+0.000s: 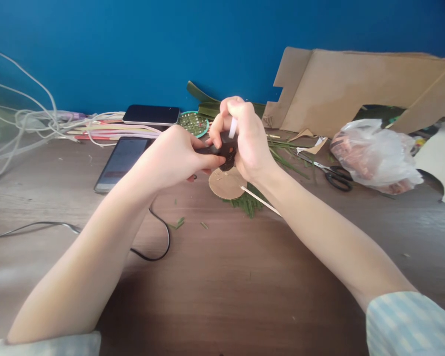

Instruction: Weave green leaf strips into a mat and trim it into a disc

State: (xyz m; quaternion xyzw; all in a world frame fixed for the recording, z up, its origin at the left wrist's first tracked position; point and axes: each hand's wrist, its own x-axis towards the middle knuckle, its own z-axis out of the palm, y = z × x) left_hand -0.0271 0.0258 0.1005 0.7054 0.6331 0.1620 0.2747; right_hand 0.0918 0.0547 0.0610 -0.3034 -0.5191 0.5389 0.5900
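Both my hands meet over the middle of the brown table (222, 277). My left hand (174, 158) is closed, pinching the front of a small black glue gun (227, 148). My right hand (241, 136) is closed round the gun's back and the white glue stick (233, 127) that sticks up from it. A black cord (159, 247) trails from the gun across the table. Right below the hands lies a round cardboard disc (226, 184) on green leaf strips (249, 202), with a thin wooden skewer (261, 201) beside it.
Two phones (120, 160) (151, 114) lie at the left, with white cables (40, 121) and coloured strips behind. A woven green disc (194, 122) sits by the blue wall. Black scissors (332, 174), a plastic bag (374, 155) and cut cardboard sheets (356, 86) are at the right.
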